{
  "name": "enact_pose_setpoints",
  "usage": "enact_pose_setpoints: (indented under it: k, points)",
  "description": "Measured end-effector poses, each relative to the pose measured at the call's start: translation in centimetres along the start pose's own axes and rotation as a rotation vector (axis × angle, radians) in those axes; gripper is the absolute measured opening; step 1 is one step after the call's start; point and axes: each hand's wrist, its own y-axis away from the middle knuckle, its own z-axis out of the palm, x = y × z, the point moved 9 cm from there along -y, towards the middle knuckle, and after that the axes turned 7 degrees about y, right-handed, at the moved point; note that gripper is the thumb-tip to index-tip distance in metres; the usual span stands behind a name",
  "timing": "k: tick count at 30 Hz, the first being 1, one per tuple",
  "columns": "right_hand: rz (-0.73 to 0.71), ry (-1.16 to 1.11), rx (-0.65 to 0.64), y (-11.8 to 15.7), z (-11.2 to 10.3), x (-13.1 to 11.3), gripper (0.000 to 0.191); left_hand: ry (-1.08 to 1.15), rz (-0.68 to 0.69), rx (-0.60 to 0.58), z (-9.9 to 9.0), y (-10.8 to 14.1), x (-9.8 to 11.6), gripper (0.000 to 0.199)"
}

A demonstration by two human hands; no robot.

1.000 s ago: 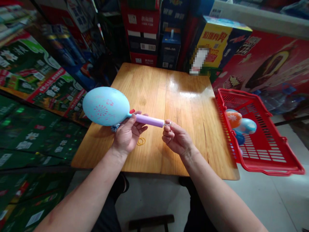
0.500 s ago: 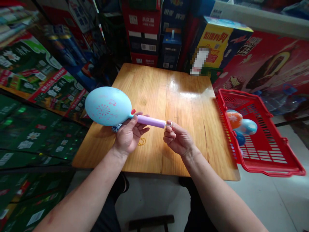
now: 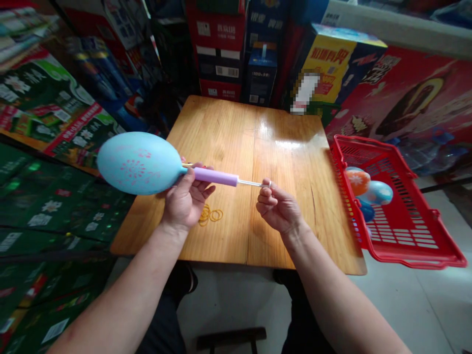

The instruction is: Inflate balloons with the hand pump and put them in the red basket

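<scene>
Above a small wooden table (image 3: 258, 147), 2 bare forearms reach forward from the wearer's viewpoint. The left hand (image 3: 183, 199) grasps a lilac plastic tube (image 3: 215, 176), thumb on top and fingers curled beneath it. A pale blue balloon (image 3: 138, 163) printed with pink flowers sits inflated on the tube's left end, hanging in the air over the table's left edge. The balloon is likely very light and soft, its thin rubber easily burst by anything sharp, so the firm tube looks the safest place to hold.

The right hand (image 3: 279, 207) is not clenched: its thumb and forefinger pinch a small ring (image 3: 270, 184) at the end of a thin metal rod (image 3: 250, 183) running out of the tube, while the other fingers curl loosely. The rod looks stiff and slender.

Just below the left hand, a few yellow rubber bands (image 3: 210, 215) lie in loose loops on the glossy, grained tabletop. Right of the table, a red plastic basket (image 3: 405, 250) with slotted walls holds at least 3 more balloons, orange and blue. Printed cardboard boxes (image 3: 221, 29) stand stacked behind the table.
</scene>
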Motion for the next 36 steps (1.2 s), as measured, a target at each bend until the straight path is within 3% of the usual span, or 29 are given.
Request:
enact_pose_setpoints:
  k: [3, 6, 11, 16, 22, 26, 31, 34, 36]
  points:
    - [0.025, 0.046, -0.012, -0.3, 0.4, 1.7, 0.012, -0.001, -0.124, -0.047, 0.8, 0.9, -2.3, 0.029]
    - [0.027, 0.077, -0.027, -0.4, 0.7, 2.5, 0.015, 0.022, -0.147, -0.05, 1.0, 1.2, -3.2, 0.029]
    - [0.047, 0.08, -0.029, -0.3, 0.4, 1.0, 0.01, 0.001, -0.126, -0.048, 0.7, 0.2, -1.9, 0.028]
    - [-0.014, 0.054, 0.013, 0.3, 0.0, -1.1, 0.005, 0.015, 0.008, -0.007, 0.0, -0.3, 0.7, 0.026]
    - [0.044, 0.08, -0.003, 0.0, 0.5, 2.3, 0.016, -0.023, -0.145, -0.037, 0.7, 1.0, -2.8, 0.031]
    - [0.062, 0.03, -0.014, -0.6, 0.2, 3.1, 0.018, -0.013, -0.134, -0.03, 0.6, 0.7, -3.6, 0.029]
    - [0.092, 0.023, -0.031, -0.4, 0.0, 1.2, 0.012, -0.003, -0.134, -0.021, 0.4, 0.0, -2.2, 0.023]
    - [0.039, 0.01, -0.017, 0.0, 0.0, -0.3, 0.006, 0.047, -0.031, 0.017, 0.0, -0.3, -0.4, 0.019]
    - [0.009, 0.008, -0.005, 0.1, 0.1, -0.3, 0.006, 0.068, 0.0, 0.044, -0.3, -0.2, -0.3, 0.018]
